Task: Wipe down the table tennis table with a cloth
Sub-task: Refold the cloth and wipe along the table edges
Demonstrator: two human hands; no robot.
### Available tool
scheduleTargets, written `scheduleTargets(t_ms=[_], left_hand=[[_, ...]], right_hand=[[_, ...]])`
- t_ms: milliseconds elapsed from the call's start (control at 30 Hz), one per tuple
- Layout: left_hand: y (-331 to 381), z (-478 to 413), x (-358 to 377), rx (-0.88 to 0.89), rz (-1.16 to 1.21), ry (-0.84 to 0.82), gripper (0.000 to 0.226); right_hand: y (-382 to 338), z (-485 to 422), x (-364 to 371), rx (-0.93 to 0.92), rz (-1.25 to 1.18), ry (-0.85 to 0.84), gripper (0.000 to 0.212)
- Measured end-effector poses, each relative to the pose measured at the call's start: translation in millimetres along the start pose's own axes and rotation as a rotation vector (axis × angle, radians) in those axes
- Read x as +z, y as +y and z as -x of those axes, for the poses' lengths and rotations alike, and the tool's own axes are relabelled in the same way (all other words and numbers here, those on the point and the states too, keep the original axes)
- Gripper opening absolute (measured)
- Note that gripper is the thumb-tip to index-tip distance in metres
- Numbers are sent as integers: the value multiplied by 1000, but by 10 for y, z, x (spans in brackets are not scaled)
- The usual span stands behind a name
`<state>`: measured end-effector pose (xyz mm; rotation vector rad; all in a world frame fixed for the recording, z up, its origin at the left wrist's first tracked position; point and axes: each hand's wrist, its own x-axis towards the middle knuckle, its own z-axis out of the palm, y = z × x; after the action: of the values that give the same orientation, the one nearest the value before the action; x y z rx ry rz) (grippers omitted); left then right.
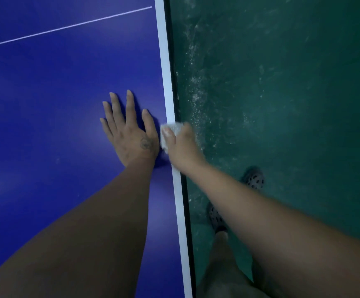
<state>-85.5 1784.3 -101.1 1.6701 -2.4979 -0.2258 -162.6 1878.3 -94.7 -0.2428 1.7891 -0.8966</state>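
2 hands — left point(129, 134) spread flat on table point(45, 104), right point(182, 145) gripping 1 cloth point(171, 130).

Green floor point(293, 93) — scuffed with pale marks — under two perforated shoes point(253, 178).

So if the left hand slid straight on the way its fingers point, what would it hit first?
Nothing, it seems: the left hand lies flat on the table, and only bare blue surface lies ahead, up to a thin white line.
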Motion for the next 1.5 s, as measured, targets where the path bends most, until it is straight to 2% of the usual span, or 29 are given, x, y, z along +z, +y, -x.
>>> scheduleTargets(t_ms=[133, 300, 367, 467, 567, 767, 833, 933, 1033, 1133, 1333, 1433, 1500], left_hand=[[16, -10, -2, 6, -5, 0, 59], [26, -25, 3, 23, 1, 25, 58], [24, -28, 6, 27, 0, 31, 58], [28, -28, -14, 26, 10, 30, 57], [37, -31, -15, 33, 23, 36, 57], [-5, -26, 23, 46, 25, 34, 56], [-6, -34, 33, 42, 26, 40, 56], [-2, -30, 17, 45, 13, 38, 56], [-10, -47, 27, 42, 0, 27, 56], [-17, -61, 24, 32, -4, 4, 57], [3, -80, -36, 0, 65, -36, 54], [214, -592, -50, 25, 158, 27, 50], [494, -1327, -18, 77, 224, 73, 49]], right_hand=[[130, 285, 61, 81, -44, -7, 61], [-601, -533, -223, 48, 8, 6, 66], [-675, -673, -277, 64, 7, 31, 66], [-456, -329, -175, 43, 48, 15, 63], [-260, 17, -81, 123, 9, 16, 63], [-890, -819, -279, 90, -29, 42, 66], [-974, -974, -327, 72, -50, 82, 60], [-792, -657, -287, -3, -25, 80, 47], [-662, -398, -236, 134, -22, 60, 56], [-866, -745, -280, 142, -3, 23, 61], [-1608, -1563, -614, 132, -57, 84, 62], [-1460, -1285, -558, 66, -32, 90, 55], [-1385, -1130, -508, 85, -42, 113, 58]])
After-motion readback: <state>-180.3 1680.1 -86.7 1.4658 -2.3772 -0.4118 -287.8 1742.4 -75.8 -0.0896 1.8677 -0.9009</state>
